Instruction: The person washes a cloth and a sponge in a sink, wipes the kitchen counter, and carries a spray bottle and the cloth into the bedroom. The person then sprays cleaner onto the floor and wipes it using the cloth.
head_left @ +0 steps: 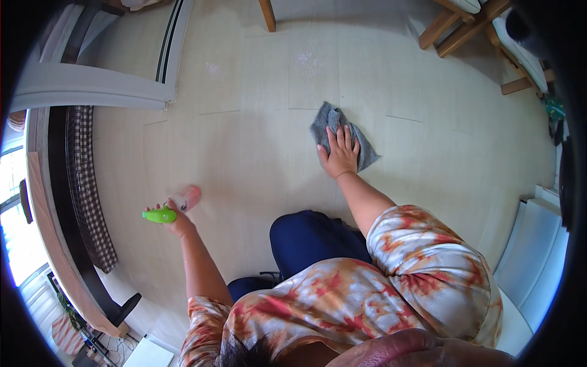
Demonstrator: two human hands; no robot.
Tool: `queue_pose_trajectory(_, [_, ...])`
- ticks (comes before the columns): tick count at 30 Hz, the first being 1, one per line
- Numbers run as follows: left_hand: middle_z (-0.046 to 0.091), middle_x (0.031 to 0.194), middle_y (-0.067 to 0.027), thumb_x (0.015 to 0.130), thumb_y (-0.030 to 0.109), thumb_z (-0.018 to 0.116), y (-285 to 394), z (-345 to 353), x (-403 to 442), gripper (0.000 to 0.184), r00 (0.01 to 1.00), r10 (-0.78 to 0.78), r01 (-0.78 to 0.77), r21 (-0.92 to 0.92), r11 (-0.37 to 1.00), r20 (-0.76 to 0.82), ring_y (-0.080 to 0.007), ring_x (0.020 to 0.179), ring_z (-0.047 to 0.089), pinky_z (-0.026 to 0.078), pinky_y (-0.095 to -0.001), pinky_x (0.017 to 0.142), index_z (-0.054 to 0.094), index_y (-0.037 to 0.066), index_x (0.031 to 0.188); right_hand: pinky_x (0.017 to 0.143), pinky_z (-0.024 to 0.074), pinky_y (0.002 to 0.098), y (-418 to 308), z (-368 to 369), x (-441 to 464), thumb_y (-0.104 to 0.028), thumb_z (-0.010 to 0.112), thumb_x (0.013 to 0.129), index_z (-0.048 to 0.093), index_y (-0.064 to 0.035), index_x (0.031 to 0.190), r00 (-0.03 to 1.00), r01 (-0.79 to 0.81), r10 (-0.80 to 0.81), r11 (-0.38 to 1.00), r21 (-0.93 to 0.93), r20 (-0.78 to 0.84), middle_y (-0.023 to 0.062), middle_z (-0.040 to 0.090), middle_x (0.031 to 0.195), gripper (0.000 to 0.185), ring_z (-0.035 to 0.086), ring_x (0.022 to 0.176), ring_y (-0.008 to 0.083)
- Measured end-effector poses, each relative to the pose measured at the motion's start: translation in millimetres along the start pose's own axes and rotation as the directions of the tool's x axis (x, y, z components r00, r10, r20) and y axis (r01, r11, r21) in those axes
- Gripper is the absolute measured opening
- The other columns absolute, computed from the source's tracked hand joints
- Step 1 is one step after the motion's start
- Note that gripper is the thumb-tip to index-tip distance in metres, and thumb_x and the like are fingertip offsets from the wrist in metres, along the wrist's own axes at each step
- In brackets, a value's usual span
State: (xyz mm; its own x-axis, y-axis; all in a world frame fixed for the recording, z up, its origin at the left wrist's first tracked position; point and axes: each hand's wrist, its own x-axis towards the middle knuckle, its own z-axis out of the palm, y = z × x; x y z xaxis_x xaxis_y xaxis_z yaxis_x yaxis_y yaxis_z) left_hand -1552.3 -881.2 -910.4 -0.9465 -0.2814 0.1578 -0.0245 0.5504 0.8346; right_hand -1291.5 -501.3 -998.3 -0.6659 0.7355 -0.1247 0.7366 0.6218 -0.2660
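A spray bottle with a bright green head (160, 215) and a clear and pink body is in my left hand (177, 221), whose fingers are closed around its neck. The bottle is held on the left, its body partly blurred and pointing up and to the right. My right hand (340, 153) lies flat with spread fingers on a grey cloth (368, 153). The rumpled cloth rests on the pale floor (257, 140), its corners sticking out around the hand.
Whitish spots (312, 61) mark the floor ahead. Wooden chair legs (452, 30) stand at the upper right. A white door frame (92, 92) and a checked cloth (85, 177) line the left. On the right stands a whitish panel-sided object (532, 251).
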Motion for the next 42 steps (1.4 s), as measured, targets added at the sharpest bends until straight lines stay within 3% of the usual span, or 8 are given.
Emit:
queue_pose_trajectory(10, [0.033,0.147,-0.0115,0.086,0.014,0.069,-2.0,1.3,-70.3,0.063,0.790,-0.609,0.596,-0.140,0.791,-0.076,-0.0270,0.132,0.036,0.031,-0.0441,0.110,0.035,0.008,0.139,0.116,0.0084,0.0518,6.5,14.2,73.8,-0.047,0.034,0.097,0.030,-0.0123,0.150,0.817,-0.543,0.550,0.835,0.089,-0.175,0.0135,0.017,0.159,0.064,0.010,0.148,0.0304])
queue_pose_trajectory(13, [0.039,0.144,-0.0098,0.084,0.006,0.066,-15.9,4.3,-129.3,0.056,0.738,-0.598,0.656,-0.126,0.744,0.313,-0.0278,0.135,0.034,0.027,-0.0444,0.112,0.043,0.009,0.135,0.116,0.0084,0.0530,18.2,-0.7,144.8,-0.041,0.028,0.099,0.032,-0.0122,0.149,0.645,-0.652,0.727,0.685,0.325,-0.236,0.0124,0.020,0.159,0.058,0.011,0.148,0.0310])
queue_pose_trajectory(19, [0.052,0.132,-0.0113,0.089,0.007,0.060,-2.5,103.1,-22.7,0.035,0.820,0.292,-0.373,0.072,0.925,0.492,-0.0313,0.135,0.036,0.024,-0.0433,0.114,0.056,0.007,0.123,0.114,0.0142,0.0588,-42.9,26.5,294.4,-0.040,0.023,0.101,0.038,-0.0120,0.145,0.919,-0.263,0.312,0.941,0.212,-0.243,0.0080,0.028,0.156,0.054,0.015,0.147,0.0306])
queue_pose_trajectory(24, [0.048,0.137,-0.0098,0.095,0.026,0.050,-0.5,202.2,72.5,0.037,0.939,0.140,-0.294,0.524,0.799,0.314,-0.0328,0.135,0.034,0.021,-0.0525,0.113,0.052,0.010,0.128,0.112,0.0196,0.0603,-179.3,34.1,191.6,-0.042,0.041,0.098,0.054,-0.0389,0.131,0.955,0.293,-0.288,0.951,0.094,-0.066,0.0049,0.030,0.155,0.036,0.019,0.146,0.0290])
queue_pose_trajectory(27, [0.042,0.142,-0.0104,0.096,0.032,0.045,-8.5,223.0,97.7,0.043,0.945,0.189,-0.323,0.661,0.678,0.268,-0.0337,0.137,0.030,0.019,-0.0637,0.110,0.044,0.013,0.135,0.110,0.0272,0.0561,-95.0,22.7,162.4,-0.033,0.066,0.083,0.059,-0.0371,0.128,0.972,0.224,-0.223,0.975,-0.003,-0.079,0.0036,0.039,0.151,0.045,0.031,0.141,0.0303])
queue_pose_trajectory(34, [0.031,0.150,-0.0099,0.098,0.038,0.034,-6.4,231.0,95.1,0.051,0.907,0.103,-0.369,0.656,0.658,0.407,-0.0304,0.141,0.021,0.015,-0.0599,0.111,0.035,0.017,0.144,0.112,0.0127,0.0609,61.2,3.0,250.8,-0.045,0.028,0.101,0.029,-0.0234,0.151,0.716,-0.688,0.666,0.723,-0.055,-0.210,0.0115,0.021,0.158,0.054,0.013,0.147,0.0311])
queue_pose_trajectory(39, [0.027,0.152,-0.0105,0.097,0.032,0.033,-8.5,228.2,100.2,0.052,0.890,0.084,-0.374,0.614,0.695,0.448,-0.0360,0.143,0.016,0.008,-0.0592,0.113,0.032,0.016,0.147,0.109,0.0173,0.0643,-167.5,54.4,170.9,-0.041,0.043,0.096,0.042,-0.0189,0.144,0.963,0.244,-0.213,0.950,-0.193,0.166,0.0059,0.033,0.154,0.053,0.019,0.145,0.0335])
queue_pose_trajectory(42, [0.027,0.153,-0.0102,0.097,0.031,0.034,-9.2,229.8,102.3,0.053,0.885,0.080,-0.381,0.614,0.691,0.460,-0.0351,0.143,0.016,0.007,-0.0584,0.113,0.032,0.016,0.147,0.100,0.0236,0.0713,-240.6,70.3,122.8,-0.046,0.049,0.092,0.048,-0.0431,0.136,0.274,0.608,-0.799,0.575,0.548,0.535,-0.0024,0.029,0.156,0.044,0.015,0.147,0.0284])
